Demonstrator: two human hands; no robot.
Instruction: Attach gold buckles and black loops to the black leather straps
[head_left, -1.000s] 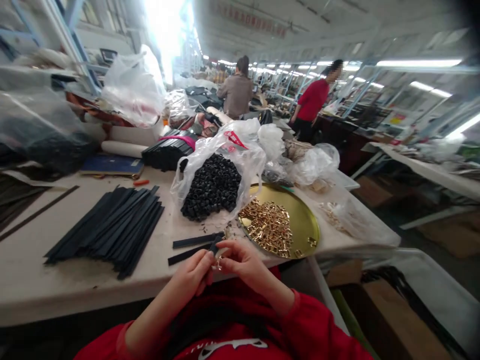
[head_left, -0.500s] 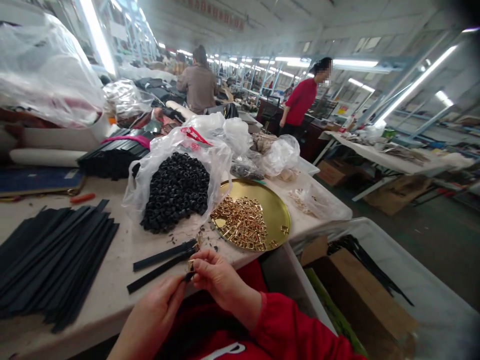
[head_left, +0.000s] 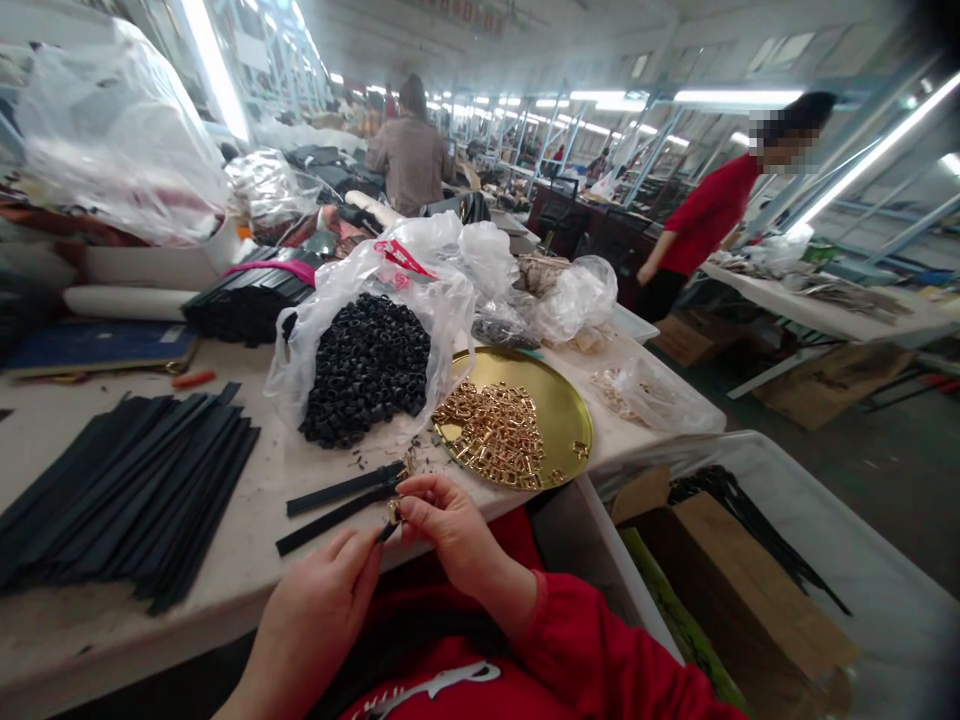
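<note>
My left hand [head_left: 322, 600] is closed on a black strap [head_left: 385, 533], of which only a short end shows between the fingers. At that end sits a small gold buckle [head_left: 394, 511], pinched by my right hand [head_left: 454, 530]; I cannot tell whether the strap runs through it. Just beyond my hands, two black straps [head_left: 337, 490] lie on the table with gold buckles at their far ends. A gold round tray [head_left: 571, 405] holds a heap of gold buckles [head_left: 499, 432]. Left of it, a plastic bag [head_left: 289, 385] is full of small black loops [head_left: 367, 370].
A fan of black straps [head_left: 127, 500] covers the table's left side, near an orange-handled tool [head_left: 193, 379] and a blue book [head_left: 97, 345]. At my right stands a bin [head_left: 757, 450] with a cardboard box [head_left: 750, 570]. A person in red [head_left: 709, 220] is beyond the table.
The view has shifted slightly, so the table appears a little further right. The person in red has moved right. My hands still hold the strap and buckle close together.
</note>
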